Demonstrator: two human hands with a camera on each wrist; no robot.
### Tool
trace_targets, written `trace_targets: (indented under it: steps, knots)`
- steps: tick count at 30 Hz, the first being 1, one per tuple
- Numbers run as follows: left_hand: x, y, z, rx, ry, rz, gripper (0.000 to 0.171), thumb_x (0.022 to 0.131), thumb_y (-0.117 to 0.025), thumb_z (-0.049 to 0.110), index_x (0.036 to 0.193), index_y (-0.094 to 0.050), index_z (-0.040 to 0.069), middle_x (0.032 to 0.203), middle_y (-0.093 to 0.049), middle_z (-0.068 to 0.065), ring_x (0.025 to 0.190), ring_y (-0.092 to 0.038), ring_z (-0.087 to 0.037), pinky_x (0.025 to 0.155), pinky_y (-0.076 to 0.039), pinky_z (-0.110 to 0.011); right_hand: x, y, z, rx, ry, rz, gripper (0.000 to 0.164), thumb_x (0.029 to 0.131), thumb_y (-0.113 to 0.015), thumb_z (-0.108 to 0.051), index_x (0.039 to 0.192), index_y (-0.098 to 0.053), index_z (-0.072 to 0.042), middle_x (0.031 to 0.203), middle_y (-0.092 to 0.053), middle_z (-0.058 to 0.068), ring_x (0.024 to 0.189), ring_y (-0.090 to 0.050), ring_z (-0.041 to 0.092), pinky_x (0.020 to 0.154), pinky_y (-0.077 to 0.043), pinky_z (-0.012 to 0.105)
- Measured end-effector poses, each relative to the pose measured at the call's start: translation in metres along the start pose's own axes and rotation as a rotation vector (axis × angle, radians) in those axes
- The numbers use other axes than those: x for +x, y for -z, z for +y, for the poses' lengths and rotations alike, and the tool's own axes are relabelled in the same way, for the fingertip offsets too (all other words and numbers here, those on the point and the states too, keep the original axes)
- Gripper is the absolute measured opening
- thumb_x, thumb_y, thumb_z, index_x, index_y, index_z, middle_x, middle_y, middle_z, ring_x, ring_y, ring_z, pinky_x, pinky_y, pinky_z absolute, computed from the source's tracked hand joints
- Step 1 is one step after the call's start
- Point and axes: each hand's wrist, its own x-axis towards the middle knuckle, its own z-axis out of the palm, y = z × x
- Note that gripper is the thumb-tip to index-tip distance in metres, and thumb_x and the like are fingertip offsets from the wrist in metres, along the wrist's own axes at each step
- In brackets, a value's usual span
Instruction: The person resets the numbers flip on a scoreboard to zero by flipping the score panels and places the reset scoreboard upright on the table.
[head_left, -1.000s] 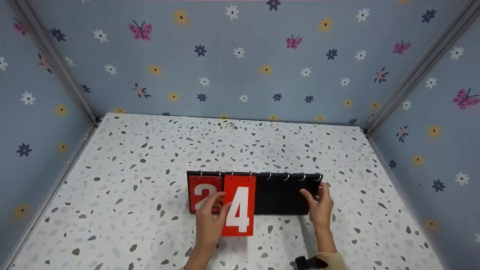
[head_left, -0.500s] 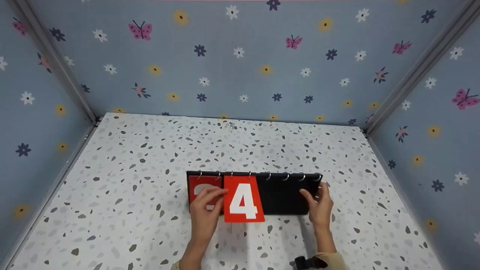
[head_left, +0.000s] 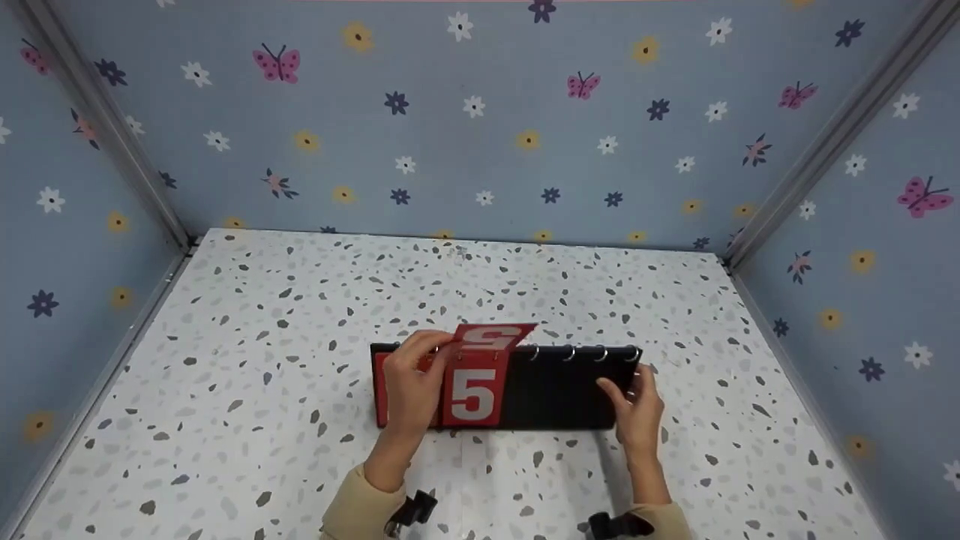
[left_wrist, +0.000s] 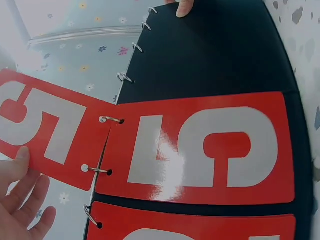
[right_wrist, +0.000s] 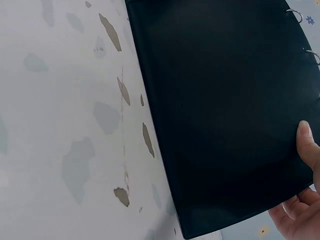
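A black flip scoreboard (head_left: 559,390) with metal rings along its top edge stands tilted in the head view. My left hand (head_left: 409,386) pinches the left edge of a red number card (head_left: 495,336) raised over the rings. The back of this card also carries a white 5, upside down in the head view; the left wrist view shows my thumb on the card (left_wrist: 37,132). Beneath it, another red card with a 5 (head_left: 472,397) lies against the board. My right hand (head_left: 639,412) grips the board's right end, thumb in front and fingers behind.
Left of the 5, a red card (head_left: 382,390) is mostly hidden by my left hand. The board stands on a speckled white tabletop (head_left: 300,300). Blue flowered panels (head_left: 480,127) rise at the back and both sides.
The card showing 4 has swung up over the rings, carried by my left hand. A card with a 5 now shows in its place. My right hand keeps its hold.
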Motion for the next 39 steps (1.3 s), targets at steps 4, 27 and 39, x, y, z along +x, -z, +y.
trace_targets:
  steps: [4,27,39]
  knots:
    - [0.011,-0.004,-0.005,0.019,-0.002,0.01,0.01,0.077,-0.067,-0.003,0.087,-0.069,0.001,0.082,-0.065,-0.006,0.076,-0.061,-0.017,0.061,-0.049,-0.022,0.0,0.0,0.001,0.006,0.013,0.008,0.041,0.073,-0.075,-0.014,0.106,-0.054,-0.002,0.084,-0.063,0.013,0.076,-0.061,0.023,0.066,-0.049,0.023]
    - [0.035,-0.023,-0.029,0.404,0.177,-0.112,0.032,0.081,-0.068,0.016,0.107,-0.063,-0.003,0.078,-0.063,-0.009,0.066,-0.056,-0.018,0.058,-0.047,-0.03,0.0,0.0,0.001,0.004,0.003,0.008,0.04,0.074,-0.074,-0.018,0.104,-0.053,-0.003,0.084,-0.063,0.012,0.075,-0.061,0.02,0.067,-0.048,0.022]
    - [0.015,-0.019,-0.014,0.405,0.077,-0.04,0.02,0.08,-0.069,0.009,0.097,-0.064,0.0,0.09,-0.061,-0.01,0.081,-0.058,-0.021,0.068,-0.047,-0.035,-0.001,0.001,-0.002,0.007,0.02,0.024,0.039,0.073,-0.075,-0.013,0.104,-0.054,-0.003,0.081,-0.064,0.01,0.07,-0.06,0.015,0.063,-0.048,0.019]
